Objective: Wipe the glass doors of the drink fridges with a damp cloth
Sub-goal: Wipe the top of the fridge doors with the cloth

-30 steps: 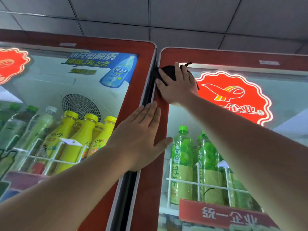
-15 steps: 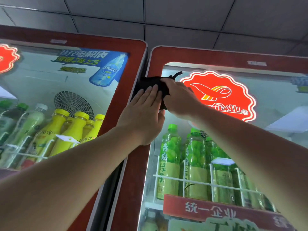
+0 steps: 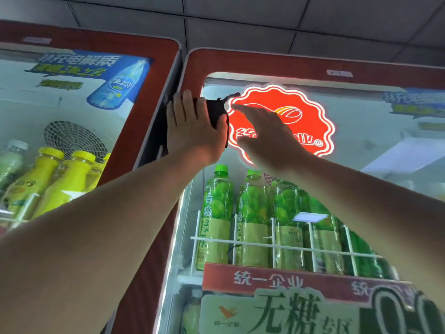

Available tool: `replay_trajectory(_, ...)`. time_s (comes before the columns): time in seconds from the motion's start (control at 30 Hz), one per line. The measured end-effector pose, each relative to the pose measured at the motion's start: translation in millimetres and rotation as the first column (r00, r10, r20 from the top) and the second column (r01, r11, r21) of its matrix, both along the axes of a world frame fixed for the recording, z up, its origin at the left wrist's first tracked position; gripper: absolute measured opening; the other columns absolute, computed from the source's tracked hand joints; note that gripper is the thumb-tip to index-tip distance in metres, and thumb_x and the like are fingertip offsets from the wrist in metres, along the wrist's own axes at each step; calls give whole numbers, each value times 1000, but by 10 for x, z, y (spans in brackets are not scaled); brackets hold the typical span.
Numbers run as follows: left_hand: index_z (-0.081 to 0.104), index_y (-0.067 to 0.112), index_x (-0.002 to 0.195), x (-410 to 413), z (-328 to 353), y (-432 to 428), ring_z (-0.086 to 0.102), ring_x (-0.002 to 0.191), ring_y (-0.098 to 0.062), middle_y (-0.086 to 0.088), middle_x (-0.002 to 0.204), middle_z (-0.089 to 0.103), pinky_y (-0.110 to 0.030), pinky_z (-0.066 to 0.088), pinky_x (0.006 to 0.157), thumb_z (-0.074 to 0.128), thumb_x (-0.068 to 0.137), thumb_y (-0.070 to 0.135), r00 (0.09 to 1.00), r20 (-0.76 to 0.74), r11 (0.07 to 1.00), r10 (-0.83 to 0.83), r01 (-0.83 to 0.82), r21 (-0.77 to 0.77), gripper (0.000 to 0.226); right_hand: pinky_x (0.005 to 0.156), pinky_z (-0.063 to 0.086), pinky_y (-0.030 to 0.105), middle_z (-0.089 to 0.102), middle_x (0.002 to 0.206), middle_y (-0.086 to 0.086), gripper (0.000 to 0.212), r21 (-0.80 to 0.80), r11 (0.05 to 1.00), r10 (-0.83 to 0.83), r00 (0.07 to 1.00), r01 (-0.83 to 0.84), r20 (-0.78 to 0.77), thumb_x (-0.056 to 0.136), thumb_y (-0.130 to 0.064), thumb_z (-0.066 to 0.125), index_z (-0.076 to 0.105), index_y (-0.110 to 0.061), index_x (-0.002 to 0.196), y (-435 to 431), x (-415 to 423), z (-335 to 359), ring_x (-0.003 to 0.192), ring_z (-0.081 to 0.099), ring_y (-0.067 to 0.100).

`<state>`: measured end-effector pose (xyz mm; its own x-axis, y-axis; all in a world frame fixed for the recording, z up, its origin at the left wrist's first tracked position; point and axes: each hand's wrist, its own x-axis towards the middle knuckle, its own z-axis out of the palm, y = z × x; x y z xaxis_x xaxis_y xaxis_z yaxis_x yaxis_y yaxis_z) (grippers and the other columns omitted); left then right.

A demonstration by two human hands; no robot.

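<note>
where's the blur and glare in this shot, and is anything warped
Head view: the right hand is smeared by motion blur, while the left hand pressing the dark cloth is sharper; the lit red logo blooms with a white halo; wide-angle distortion bows the red door frames.

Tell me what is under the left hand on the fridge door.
A dark cloth, pressed by the left hand against the top left corner of the door. Only its right edge shows; the palm covers the rest.

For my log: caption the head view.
Left hand presses dark cloth on right fridge door; right hand open beside it.
</note>
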<state>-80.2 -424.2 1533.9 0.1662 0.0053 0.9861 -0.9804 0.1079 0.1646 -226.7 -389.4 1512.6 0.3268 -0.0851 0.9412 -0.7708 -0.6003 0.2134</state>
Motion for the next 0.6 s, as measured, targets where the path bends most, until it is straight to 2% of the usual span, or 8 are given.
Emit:
replay_trajectory(0.07,4,9,158,59,17,-31,-6,152,-31,-19,165,-3,-43,-6,123,19,103,53,999,40,999,15,-16,35,72,120,15,38,28,159,-7,59,-8,998,-65,998,65,-14,94,-29,52,34,-38,150,-28,-142,-111,147,16,10)
replay_trajectory(0.17,1,11,158,140,-93,-38,-7,152,-34,-24,163,-6,-44,-5,123,16,103,53,991,123,996,60,-68,62,71,121,16,41,32,157,-6,61,-53,990,-135,991,134,-11,85,-48,40,42,-41,146,-43,-278,-274,147,16,13)
replay_trajectory(0.37,14,12,158,235,-638,-48,5,151,-39,-27,162,7,-50,4,123,-2,92,58,968,249,999,39,-41,1,81,119,17,43,30,158,-9,62,-55,972,-230,973,230,16,84,-56,35,44,-43,143,-54,-349,-618,147,18,17)
replay_trajectory(0.47,18,16,157,278,-1007,-59,9,151,-39,-25,162,11,-51,7,123,4,96,57,942,337,1000,14,-15,1,76,118,14,40,22,161,-10,62,-7,952,-305,952,305,7,85,-59,34,38,-45,146,-49,-321,-793,148,12,15)
replay_trajectory(0.6,20,20,158,344,-1343,-65,8,152,-35,-20,163,12,-51,11,123,9,100,55,878,478,1000,1,-13,21,68,119,12,43,14,163,-6,68,34,920,-391,920,391,-3,85,-64,30,35,-41,149,-5,-303,-955,151,7,20)
